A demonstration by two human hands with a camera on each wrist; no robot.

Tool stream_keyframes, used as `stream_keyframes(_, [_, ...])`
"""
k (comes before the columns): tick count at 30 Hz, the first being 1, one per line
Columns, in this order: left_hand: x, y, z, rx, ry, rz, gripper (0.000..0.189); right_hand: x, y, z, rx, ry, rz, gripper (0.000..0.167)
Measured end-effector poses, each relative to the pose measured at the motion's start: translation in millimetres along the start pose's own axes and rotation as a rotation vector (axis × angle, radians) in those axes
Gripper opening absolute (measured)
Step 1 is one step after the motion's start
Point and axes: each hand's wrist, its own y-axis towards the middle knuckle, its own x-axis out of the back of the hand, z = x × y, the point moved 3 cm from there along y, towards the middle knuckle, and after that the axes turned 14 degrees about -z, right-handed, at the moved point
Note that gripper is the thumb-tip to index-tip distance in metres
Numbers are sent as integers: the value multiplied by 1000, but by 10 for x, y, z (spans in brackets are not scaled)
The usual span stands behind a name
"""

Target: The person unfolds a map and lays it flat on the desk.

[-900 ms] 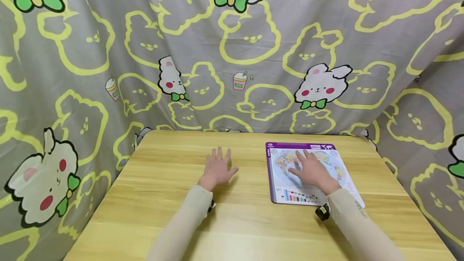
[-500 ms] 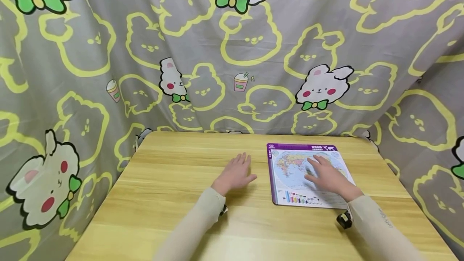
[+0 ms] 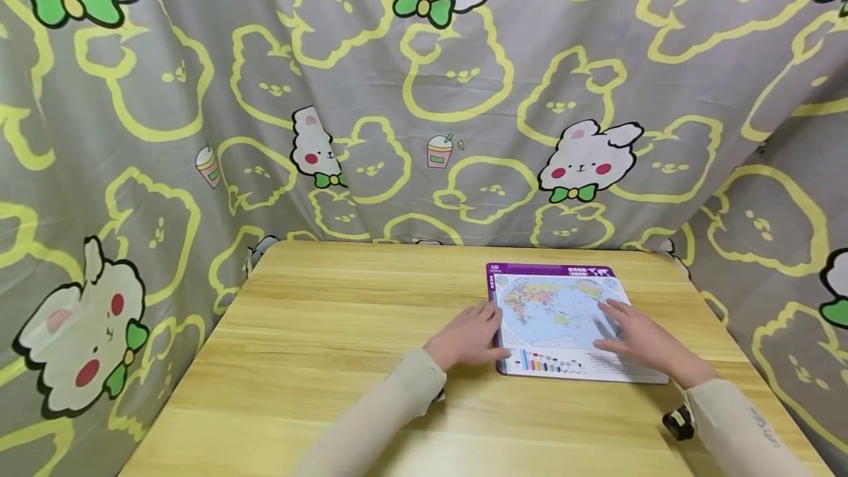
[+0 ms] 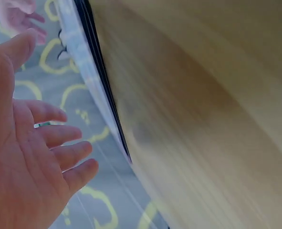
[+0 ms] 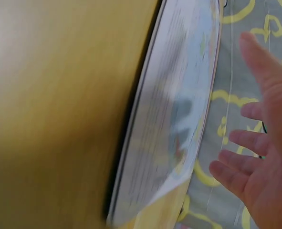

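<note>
Flat on the right half of a wood-grain table [image 3: 298,359], toward its far edge, a thin world-map board [image 3: 556,319] with purple top and left borders and a small colored bar chart below the map. At the board's left edge, the left hand [image 3: 467,336], empty, fingers extended and relaxed. Above the board's right side, the right hand [image 3: 639,337], also empty, fingers spread, apart from the board in the right wrist view. On both arms, beige sleeves [image 3: 377,418]; behind, a gray curtain [image 3: 371,94] with yellow-outlined animals and white bunnies in green bows.
</note>
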Motion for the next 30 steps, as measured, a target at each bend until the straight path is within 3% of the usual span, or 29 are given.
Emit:
stream_keyframes(10, [-71,101,-227,-37,92,67,89,100,-189,-160,-16,-9,36,90])
stream_keyframes(19, [-237,130,-249,-6,73,89,98,83,-307,-172,-6,23,60,95])
stream_keyframes(30, [-248,138,-288,3,77,119,97,-4,-382,-200,-3,49,85,100])
